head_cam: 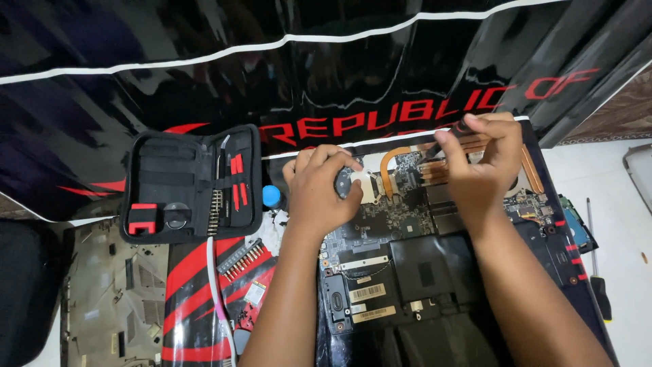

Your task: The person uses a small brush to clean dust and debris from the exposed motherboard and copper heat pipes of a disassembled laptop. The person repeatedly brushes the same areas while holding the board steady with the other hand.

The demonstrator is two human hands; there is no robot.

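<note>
Black zip tool case (191,183) lies left of my opened black laptop (435,251). My left hand (319,194) curls over its metal heatsink (363,185). My right hand (483,163) pinches a dark screwdriver (451,134), slanting down-left.

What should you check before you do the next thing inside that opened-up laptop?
1. Right hand grips the black-handled screwdriver firmly: ok.
2. Screwdriver tip seated on a screw: cannot tell, the fingers hide it.
3. Left hand steadies the opened black laptop, resting near the curved copper heat pipes: ok.
4. Spare bits within reach: ok, the open black zip tool case with red tools and the loose strip of metal bits lie left of the laptop.
5. Removed screws kept safe: cannot tell, none show clearly.
6. Second long screwdriver out of the way: ok, it lies on the white surface at the right.
</note>
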